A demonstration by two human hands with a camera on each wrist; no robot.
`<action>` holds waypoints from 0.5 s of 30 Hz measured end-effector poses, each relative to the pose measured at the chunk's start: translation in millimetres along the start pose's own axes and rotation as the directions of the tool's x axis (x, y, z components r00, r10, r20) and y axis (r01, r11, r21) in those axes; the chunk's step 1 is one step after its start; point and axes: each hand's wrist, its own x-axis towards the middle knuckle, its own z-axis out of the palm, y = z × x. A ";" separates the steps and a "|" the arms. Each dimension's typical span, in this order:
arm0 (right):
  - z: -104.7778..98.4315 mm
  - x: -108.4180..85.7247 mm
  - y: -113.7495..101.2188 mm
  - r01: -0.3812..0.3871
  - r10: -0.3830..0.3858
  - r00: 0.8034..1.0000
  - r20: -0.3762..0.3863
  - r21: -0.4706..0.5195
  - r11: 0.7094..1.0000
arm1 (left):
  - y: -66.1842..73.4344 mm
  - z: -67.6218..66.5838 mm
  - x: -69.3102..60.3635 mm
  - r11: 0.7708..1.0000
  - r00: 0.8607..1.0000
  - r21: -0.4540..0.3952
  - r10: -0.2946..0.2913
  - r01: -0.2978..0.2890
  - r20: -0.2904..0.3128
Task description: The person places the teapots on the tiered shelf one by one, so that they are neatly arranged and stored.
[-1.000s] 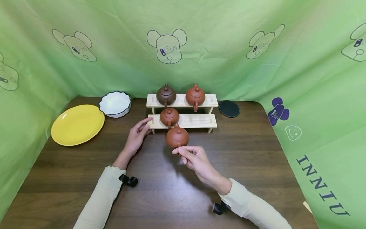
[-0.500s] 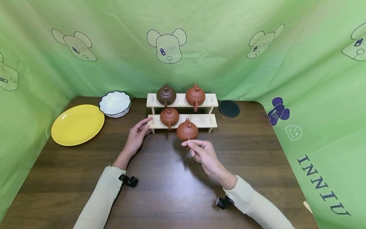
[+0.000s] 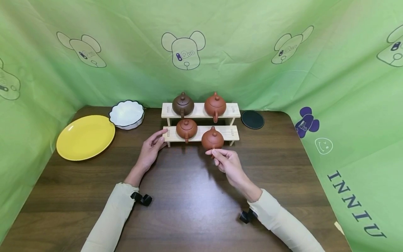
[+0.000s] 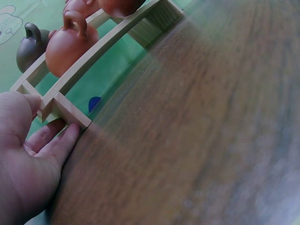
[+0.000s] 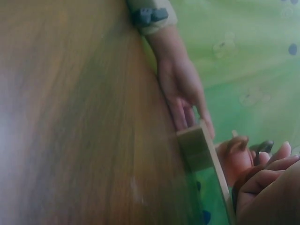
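In the head view, my right hand pinches the handle of a reddish-brown clay teapot, spout facing away. The pot is upright at the right part of the lower shelf; whether its base touches the wood cannot be told. My left hand touches the left end of the two-tier wooden rack; in the left wrist view its fairly straight fingers rest against the rack's end leg. A smaller reddish teapot sits left on the lower shelf. Above stand a dark brown teapot and another reddish teapot.
At the left lie a yellow plate and a white scalloped dish. A dark round coaster is right of the rack. Green printed cloth hangs behind and beside the brown wooden table.
My right hand has carried the teapot rightward and away from me, from in front of the rack to the lower shelf's right part. My left hand has stayed at the rack's end.
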 end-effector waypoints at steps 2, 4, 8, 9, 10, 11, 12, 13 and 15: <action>-2.6 2.4 0.5 0.007 -0.007 1.000 -0.012 -0.006 1.000 | -0.3 -0.3 0.2 1.000 1.000 0.008 -0.005 0.005 0.001; -4.9 4.9 1.2 0.016 -0.016 1.000 -0.025 -0.010 1.000 | -0.5 -0.5 0.4 1.000 1.000 0.013 -0.008 0.008 0.002; -8.5 9.5 1.2 0.031 -0.032 0.998 -0.046 -0.011 0.999 | -0.2 -0.3 0.4 1.000 1.000 0.012 -0.008 0.008 0.002; -9.3 10.8 1.2 0.034 -0.034 0.998 -0.052 -0.008 0.999 | 0.0 -0.2 0.2 1.000 1.000 0.011 -0.007 0.007 0.002; -10.1 11.7 0.9 0.036 -0.036 0.998 -0.055 -0.008 0.999 | 0.2 0.0 0.1 1.000 1.000 0.010 -0.006 0.006 0.001; -10.8 12.8 0.6 0.038 -0.038 0.998 -0.058 -0.009 0.999 | 0.2 0.0 -0.1 1.000 1.000 0.009 -0.004 0.004 0.001; -11.4 13.9 0.3 0.040 -0.041 0.997 -0.062 -0.012 0.999 | 0.2 -0.1 -0.3 1.000 1.000 0.009 -0.004 0.004 0.001; -12.0 15.0 -0.1 0.045 -0.046 0.997 -0.065 -0.017 0.999 | 0.2 0.0 -0.5 1.000 1.000 0.008 -0.003 0.003 0.001; -12.9 17.0 -0.9 0.053 -0.055 0.996 -0.071 -0.029 0.998 | 0.1 0.1 -0.6 1.000 1.000 0.005 -0.002 0.002 0.000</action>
